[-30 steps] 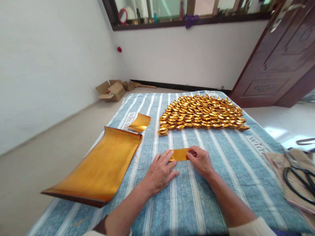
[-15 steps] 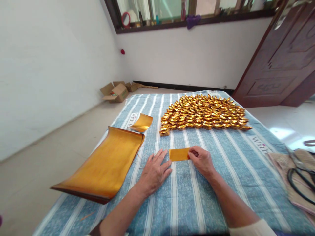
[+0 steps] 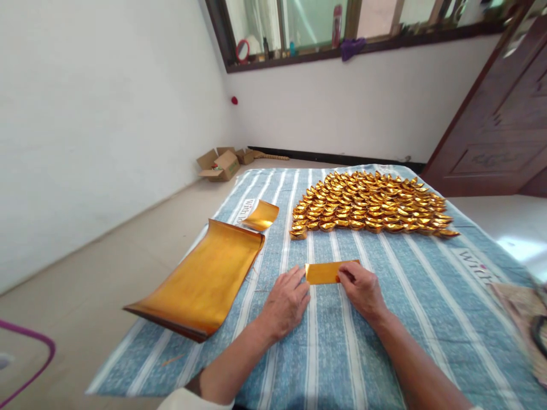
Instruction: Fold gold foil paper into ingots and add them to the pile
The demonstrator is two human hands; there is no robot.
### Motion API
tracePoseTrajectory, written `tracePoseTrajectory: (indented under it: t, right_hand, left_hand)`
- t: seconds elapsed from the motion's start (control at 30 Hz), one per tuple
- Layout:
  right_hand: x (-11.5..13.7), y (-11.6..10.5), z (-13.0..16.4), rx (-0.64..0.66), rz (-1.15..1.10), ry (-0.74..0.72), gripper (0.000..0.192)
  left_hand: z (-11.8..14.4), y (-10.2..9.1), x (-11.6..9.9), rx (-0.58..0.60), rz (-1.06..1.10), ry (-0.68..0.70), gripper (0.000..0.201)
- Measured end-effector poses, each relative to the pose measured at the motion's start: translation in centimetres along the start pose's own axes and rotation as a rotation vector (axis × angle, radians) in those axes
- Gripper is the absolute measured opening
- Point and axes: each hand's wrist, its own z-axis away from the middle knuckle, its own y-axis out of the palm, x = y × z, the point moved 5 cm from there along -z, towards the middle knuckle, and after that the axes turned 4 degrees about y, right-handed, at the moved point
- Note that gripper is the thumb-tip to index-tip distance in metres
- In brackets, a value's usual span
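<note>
Gold foil paper, folded into a narrow strip, lies flat on the blue-and-white striped bed cover right in front of the person. The right hand pinches the strip's right end between thumb and fingers — closed on the paper. The left hand lies palm down on the cover with its fingers spread loosely, their tips touching the strip's left end; it grips nothing. The strip is a plain flat rectangle with no ends turned up, so this piece looks to be at an early fold, well short of its finished boat shape.

To the left, near the edge of the bed, sits a stack of large gold foil sheets, its far end curling upward — material that has not been cut or folded. Just beyond it lies one small curled gold sheet, loose and unfolded.

Farther off, past the strip, a large fan-shaped spread of finished folded gold paper ingots covers the far part of the cover in close rows — too many to count. Judging by that spread against the thick stack, a good deal is done and much paper remains.

On the floor by the far wall stand open cardboard boxes, and a dark wooden door stands at the right.
</note>
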Motion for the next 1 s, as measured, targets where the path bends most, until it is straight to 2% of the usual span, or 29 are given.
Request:
tracePoseTrajectory:
  t: [0.13, 0.33, 0.53, 0.7, 0.83, 1.0]
  right_hand:
    - [0.3, -0.2, 0.1, -0.014, 0.063, -0.059, 0.019]
    - [1.9, -0.6, 0.3, -0.023, 0.402, -0.255, 0.016]
    - [2.5, -0.3, 0.2, -0.010, 0.628, -0.265, 0.013]
    - [2.7, -0.3, 0.1, 0.011, 0.666, -0.236, 0.013]
    - [3.1, -0.5, 0.0, 0.054, 0.660, -0.187, 0.009]
    - [3.8, -0.6, -0.2, 0.168, 0.625, -0.212, 0.002]
  left_hand:
    - [-0.2, -0.1, -0.2, -0.076, -0.017, 0.012, 0.010]
    - [-1.0, 0.1, -0.6, -0.078, -0.003, 0.029, 0.008]
    - [-2.1, 0.5, -0.3, -0.038, 0.054, 0.018, 0.004]
    - [-2.6, 0.2, -0.3, -0.052, 0.090, 0.012, 0.011]
    - [-3.2, 0.0, -0.6, -0.016, 0.043, -0.003, 0.009]
    - [-3.8, 0.2, -1.3, 0.025, -0.061, -0.015, 0.011]
